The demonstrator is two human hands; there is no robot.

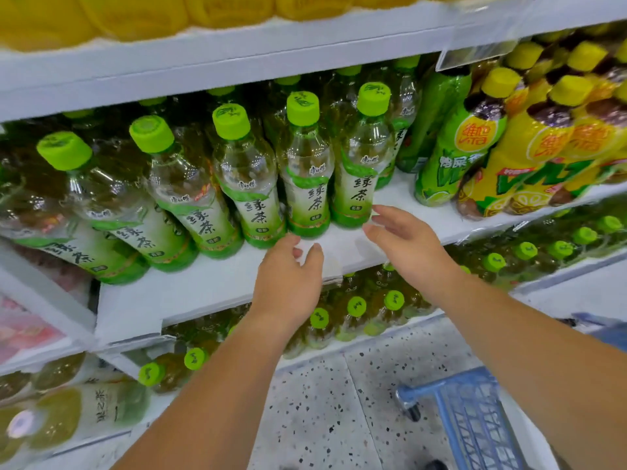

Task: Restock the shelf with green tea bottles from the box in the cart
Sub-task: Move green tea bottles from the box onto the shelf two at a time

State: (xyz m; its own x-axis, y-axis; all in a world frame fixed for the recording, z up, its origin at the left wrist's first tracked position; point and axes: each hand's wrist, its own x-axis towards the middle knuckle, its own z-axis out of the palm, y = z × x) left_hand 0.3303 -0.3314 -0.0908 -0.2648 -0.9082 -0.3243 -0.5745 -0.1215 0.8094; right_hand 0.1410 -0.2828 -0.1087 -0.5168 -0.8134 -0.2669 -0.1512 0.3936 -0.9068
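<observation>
Five green tea bottles (307, 184) standing in the front row on the white shelf (210, 286), more packed behind. Left grip (288, 276) released, fingers loosely curled over the shelf's front edge, holding nothing. Right grip (403, 242) released as well, fingers stretched out just beside the base of the rightmost bottle (359, 184). Blue cart (471, 412) low right on speckled floor (322, 418).

Your left hand (288, 266) and right hand (403, 239) hang before clear plastic green-capped tea bottles (305, 171) lined on the white metal shelf (203, 290); yellow-capped bottles (529, 147) stand to their right; below, seemingly beside you, a blue wire cart (475, 412).
</observation>
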